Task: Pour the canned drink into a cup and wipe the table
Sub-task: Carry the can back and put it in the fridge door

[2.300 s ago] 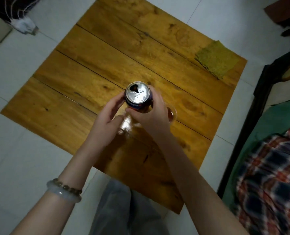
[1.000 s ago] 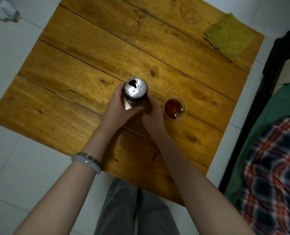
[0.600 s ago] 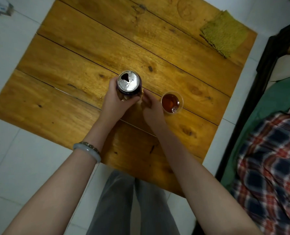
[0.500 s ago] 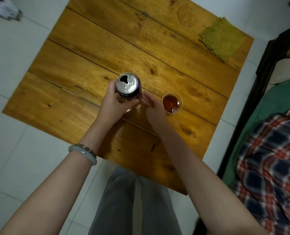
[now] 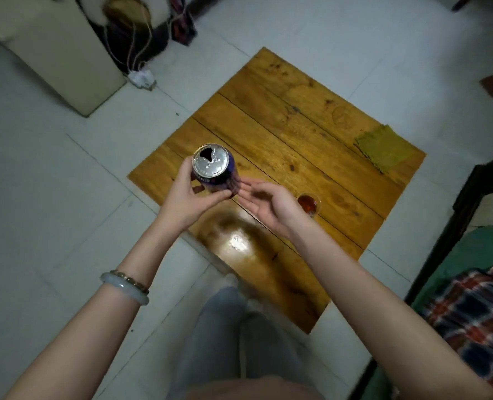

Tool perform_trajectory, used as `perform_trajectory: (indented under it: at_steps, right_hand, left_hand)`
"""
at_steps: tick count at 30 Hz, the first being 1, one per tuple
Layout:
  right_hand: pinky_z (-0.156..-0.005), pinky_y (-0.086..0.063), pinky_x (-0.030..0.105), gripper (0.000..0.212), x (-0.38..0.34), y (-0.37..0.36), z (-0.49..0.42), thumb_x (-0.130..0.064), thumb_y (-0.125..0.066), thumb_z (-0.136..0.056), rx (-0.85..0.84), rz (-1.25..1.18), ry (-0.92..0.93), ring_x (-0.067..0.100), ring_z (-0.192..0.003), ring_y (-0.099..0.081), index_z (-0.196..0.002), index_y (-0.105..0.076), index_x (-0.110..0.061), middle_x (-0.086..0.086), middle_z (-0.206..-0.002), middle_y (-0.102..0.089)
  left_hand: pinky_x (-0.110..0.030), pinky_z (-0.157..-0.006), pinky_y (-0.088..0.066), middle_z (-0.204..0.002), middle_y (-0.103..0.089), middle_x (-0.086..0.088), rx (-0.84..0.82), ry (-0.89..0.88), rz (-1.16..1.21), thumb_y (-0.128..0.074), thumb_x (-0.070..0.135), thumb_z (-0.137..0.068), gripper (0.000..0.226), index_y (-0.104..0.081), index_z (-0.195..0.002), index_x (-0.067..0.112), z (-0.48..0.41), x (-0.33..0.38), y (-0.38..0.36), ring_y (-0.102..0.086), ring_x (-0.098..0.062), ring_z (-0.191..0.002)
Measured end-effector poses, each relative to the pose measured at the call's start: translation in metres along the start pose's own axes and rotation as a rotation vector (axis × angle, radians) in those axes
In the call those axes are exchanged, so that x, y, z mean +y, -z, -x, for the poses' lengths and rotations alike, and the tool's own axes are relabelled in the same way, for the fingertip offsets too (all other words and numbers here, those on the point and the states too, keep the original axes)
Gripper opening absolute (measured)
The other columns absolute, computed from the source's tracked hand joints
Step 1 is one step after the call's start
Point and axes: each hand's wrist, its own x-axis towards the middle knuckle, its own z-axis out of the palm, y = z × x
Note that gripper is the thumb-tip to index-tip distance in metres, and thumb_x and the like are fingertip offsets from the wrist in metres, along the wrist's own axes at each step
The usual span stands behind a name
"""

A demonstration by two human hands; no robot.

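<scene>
While the can is gripped upright over the table by the left hand, the right hand is held open beside it.

The can's side is wrapped by the left thumb and fingers, and its opened silver top is turned up toward the camera. The right fingers are kept loosely straight, their tips just beside the can's lower side; contact cannot be told. A small clear cup of dark brown drink is set on the table just behind the right hand and partly hidden by it. A yellow-green cloth is laid flat at the table's far right corner, well apart from the cup. Bracelets are worn on the left wrist.
</scene>
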Motion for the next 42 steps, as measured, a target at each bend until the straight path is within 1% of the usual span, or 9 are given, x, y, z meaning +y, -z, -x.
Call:
perform_trajectory:
  at_steps: [3,6,11,16,25,30,37,39,42]
  right_hand:
    - [-0.090,-0.051,0.030,0.034,0.003,-0.035,0.025,-0.004,-0.042,-0.093,-0.036,0.056,-0.050,0.024,-0.099,-0.061,-0.124,-0.048,0.010,0.020,-0.114,-0.058]
    - [-0.094,-0.048,0.034,0.031,0.014,-0.068,0.045,-0.013,-0.038,-0.095,-0.093,0.106,-0.130,0.025,-0.098,-0.060,-0.114,-0.053,0.006,0.018,-0.109,-0.060]
    - [-0.096,-0.045,0.038,0.037,0.039,-0.120,0.072,-0.020,-0.035,-0.096,-0.203,0.196,-0.279,0.030,-0.102,-0.060,-0.112,-0.055,0.007,0.021,-0.110,-0.061]
    - [-0.098,-0.043,0.040,0.040,0.068,-0.174,0.090,-0.021,-0.036,-0.095,-0.358,0.301,-0.415,0.033,-0.107,-0.058,-0.113,-0.055,0.009,0.024,-0.115,-0.060]
    - [-0.095,-0.045,0.039,0.041,0.143,-0.262,0.107,-0.024,-0.037,-0.095,-0.529,0.522,-0.593,0.032,-0.105,-0.059,-0.112,-0.056,0.008,0.024,-0.116,-0.060]
    - [-0.093,-0.047,0.038,0.040,0.191,-0.312,0.115,-0.025,-0.039,-0.095,-0.607,0.608,-0.666,0.030,-0.099,-0.062,-0.108,-0.058,0.008,0.022,-0.106,-0.065]
    - [-0.089,-0.049,0.037,0.042,0.266,-0.393,0.115,-0.027,-0.039,-0.095,-0.672,0.648,-0.710,0.031,-0.099,-0.062,-0.107,-0.057,0.008,0.023,-0.105,-0.065]
    - [-0.087,-0.051,0.037,0.043,0.289,-0.419,0.113,-0.028,-0.039,-0.096,-0.674,0.634,-0.711,0.031,-0.100,-0.062,-0.109,-0.057,0.008,0.023,-0.106,-0.065]
    - [-0.087,-0.051,0.037,0.045,0.322,-0.461,0.108,-0.029,-0.040,-0.096,-0.691,0.598,-0.695,0.032,-0.103,-0.061,-0.113,-0.056,0.009,0.024,-0.110,-0.064]
  left_hand:
    - [-0.008,-0.082,-0.040,-0.115,-0.049,0.021,0.087,0.011,0.034,-0.085,0.020,-0.064,0.074,-0.039,-0.121,0.030,0.036,0.017,0.025,-0.047,0.012,-0.104]
    - [-0.019,-0.085,-0.046,-0.114,-0.054,0.021,0.199,0.035,0.084,-0.086,0.034,-0.055,0.075,-0.043,-0.115,0.037,0.075,0.026,0.053,-0.052,0.002,-0.106]
    - [-0.007,-0.071,-0.045,-0.109,-0.060,0.008,0.412,0.069,0.114,-0.082,0.005,-0.066,0.064,-0.047,-0.117,0.021,0.140,0.036,0.097,-0.055,0.003,-0.097]
    - [-0.012,-0.072,-0.048,-0.110,-0.064,0.001,0.583,0.093,0.150,-0.080,0.003,-0.068,0.061,-0.051,-0.121,0.013,0.202,0.040,0.144,-0.059,-0.010,-0.102]
    - [-0.013,-0.077,-0.046,-0.106,-0.067,0.002,0.895,0.157,0.198,-0.080,0.007,-0.069,0.055,-0.054,-0.118,0.013,0.300,0.024,0.202,-0.062,-0.003,-0.092]
    - [-0.015,-0.079,-0.045,-0.104,-0.067,0.004,1.035,0.176,0.256,-0.081,0.024,-0.057,0.064,-0.056,-0.115,0.016,0.342,0.010,0.237,-0.062,-0.002,-0.092]
    - [-0.029,-0.088,-0.047,-0.106,-0.068,0.001,1.114,0.178,0.238,-0.081,0.042,-0.048,0.072,-0.057,-0.113,0.021,0.389,-0.016,0.324,-0.063,-0.011,-0.097]
    - [-0.027,-0.087,-0.046,-0.105,-0.068,0.001,1.117,0.169,0.226,-0.081,0.042,-0.047,0.071,-0.058,-0.111,0.021,0.399,-0.023,0.356,-0.063,-0.011,-0.096]
    - [-0.017,-0.080,-0.045,-0.103,-0.068,0.002,1.141,0.128,0.208,-0.081,0.042,-0.045,0.073,-0.058,-0.110,0.017,0.411,-0.033,0.408,-0.062,-0.005,-0.092]
